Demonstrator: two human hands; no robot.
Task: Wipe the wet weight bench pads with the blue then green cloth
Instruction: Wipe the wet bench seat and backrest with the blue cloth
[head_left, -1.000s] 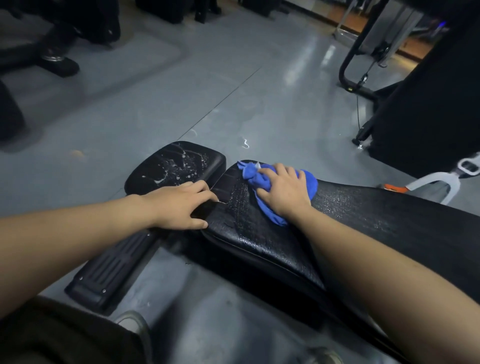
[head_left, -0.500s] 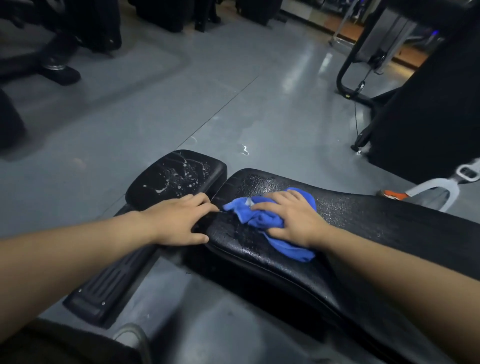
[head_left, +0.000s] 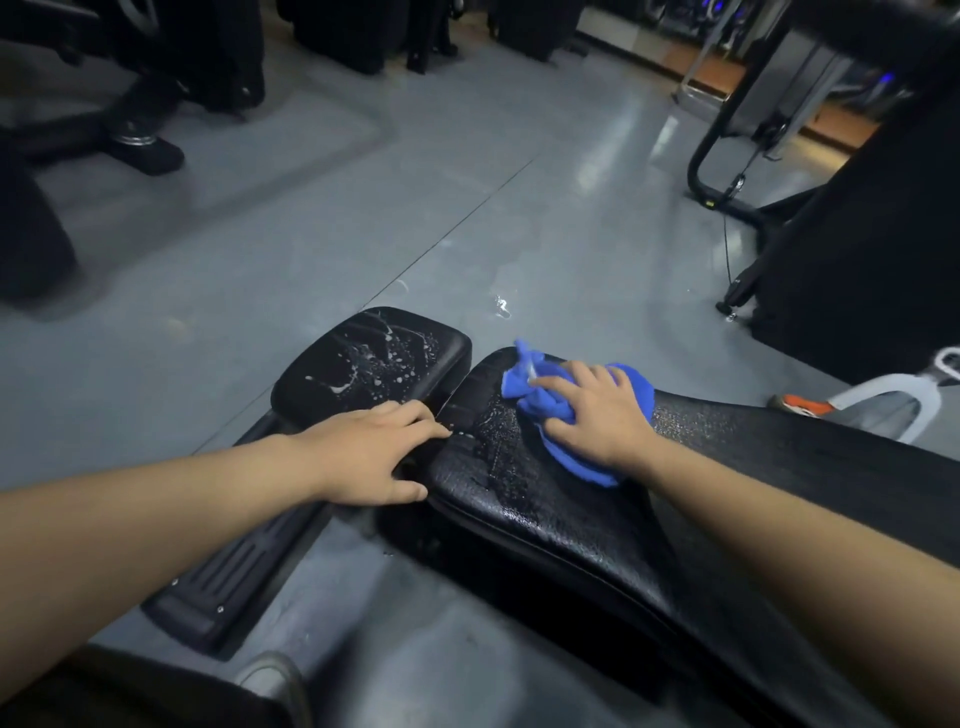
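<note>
The black weight bench has two pads. The small seat pad (head_left: 371, 358) at centre left carries white water splashes. The long back pad (head_left: 545, 499) runs to the right and glistens with droplets near its left end. My right hand (head_left: 597, 415) presses a crumpled blue cloth (head_left: 582, 457) flat onto the far left end of the long pad. My left hand (head_left: 371, 457) rests with spread fingers on the near edge of the seat pad, at the gap between the pads. No green cloth is in view.
A black ribbed foot plate (head_left: 234, 571) of the bench frame lies low on the left. A small puddle (head_left: 501, 306) shines on the grey floor beyond the pads. Dark gym machines stand at the back left and right, with a white bracket (head_left: 904, 395) at the right.
My right hand has slid the blue cloth from the pad's near left part back toward its far edge. My left hand has stayed in place.
</note>
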